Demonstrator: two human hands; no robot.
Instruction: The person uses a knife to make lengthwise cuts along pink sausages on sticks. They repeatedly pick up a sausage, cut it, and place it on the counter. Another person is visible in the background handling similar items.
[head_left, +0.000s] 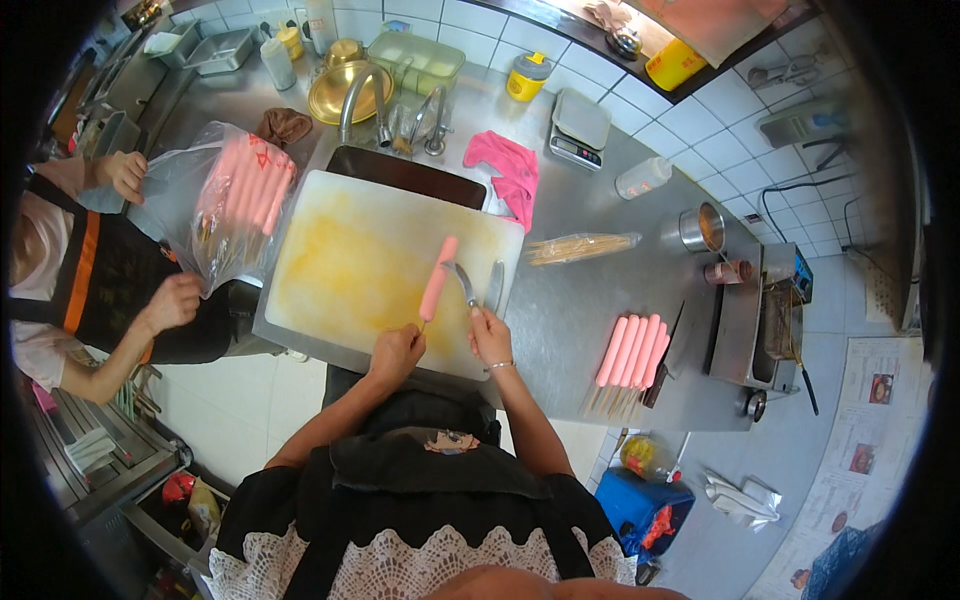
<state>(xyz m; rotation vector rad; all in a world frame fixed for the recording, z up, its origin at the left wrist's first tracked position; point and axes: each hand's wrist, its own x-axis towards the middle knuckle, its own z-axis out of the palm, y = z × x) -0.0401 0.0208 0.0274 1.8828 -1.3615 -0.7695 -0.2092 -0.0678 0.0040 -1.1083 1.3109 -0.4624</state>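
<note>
My left hand (397, 356) grips the stick of a skewered pink sausage (437, 281), which points away from me above the right half of a stained white cutting board (352, 262). In my right hand (490, 339) is a small curved knife (462, 282); its blade tip is at the sausage's right side, though whether it cuts in cannot be told. Just right of that knife, a second curved metal piece (495, 289) lies near the board's right edge. Farther right on the steel counter rests a row of several skewered sausages (634, 351), beside a long dark-handled knife (660, 375).
At left, a co-worker's hands (172, 304) hold a clear bag of skewered sausages (244, 187). Beyond the board are a sink (409, 178), faucet (360, 97) and pink cloth (510, 169). Bagged bamboo skewers (585, 248), a scale (579, 129) and a fryer (750, 330) occupy the right.
</note>
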